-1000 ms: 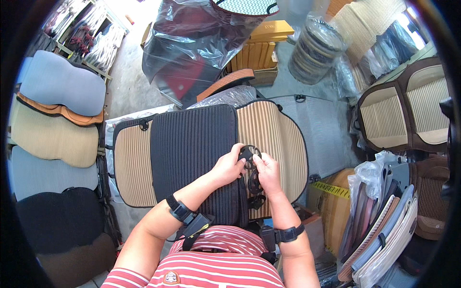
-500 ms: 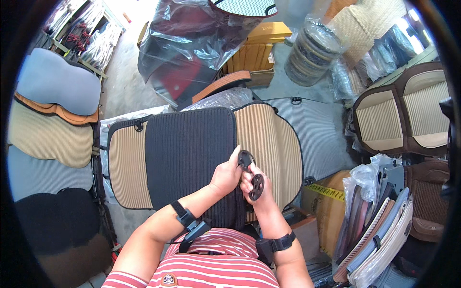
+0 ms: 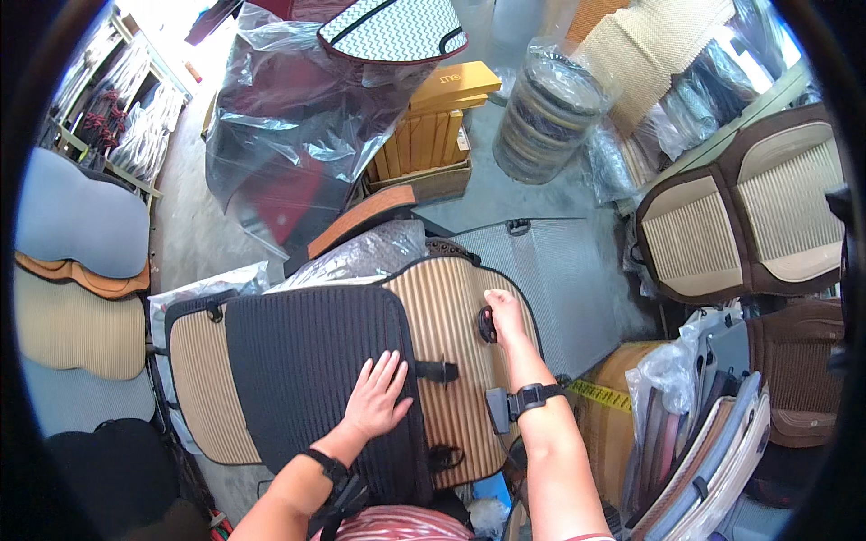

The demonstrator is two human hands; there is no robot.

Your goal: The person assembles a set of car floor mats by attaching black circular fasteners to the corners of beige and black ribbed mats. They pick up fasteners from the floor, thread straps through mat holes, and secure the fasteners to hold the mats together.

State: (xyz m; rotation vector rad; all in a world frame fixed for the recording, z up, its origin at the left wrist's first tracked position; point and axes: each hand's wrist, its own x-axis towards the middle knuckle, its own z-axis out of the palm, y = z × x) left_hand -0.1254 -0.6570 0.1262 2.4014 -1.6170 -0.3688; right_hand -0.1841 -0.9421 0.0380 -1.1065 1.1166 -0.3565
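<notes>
Beige ribbed fabric seat cover [image 3: 462, 316], broad and edged in black, lies spread before the person; its centre is the middle of the clock. Over it sits a roughly rectangular black ribbed fabric panel [image 3: 302, 365], with beige showing at nine and three o'clock. Just past two, well apart, is a beige two-part cover with dark brown borders [image 3: 735, 212]. Nearer in that direction, a grey mesh sheet [image 3: 573, 288] extends out from beside the seat cover. The left hand [image 3: 374, 408], towards five, has its grip released, palm down on the black panel, fingers spread. Between two and three, over the beige part, the right hand [image 3: 507, 316] has its grip closed around a black round disc [image 3: 487, 325], partly hidden. At three, a short black strap [image 3: 437, 371] sticks out from the panel's edge onto the beige.
</notes>
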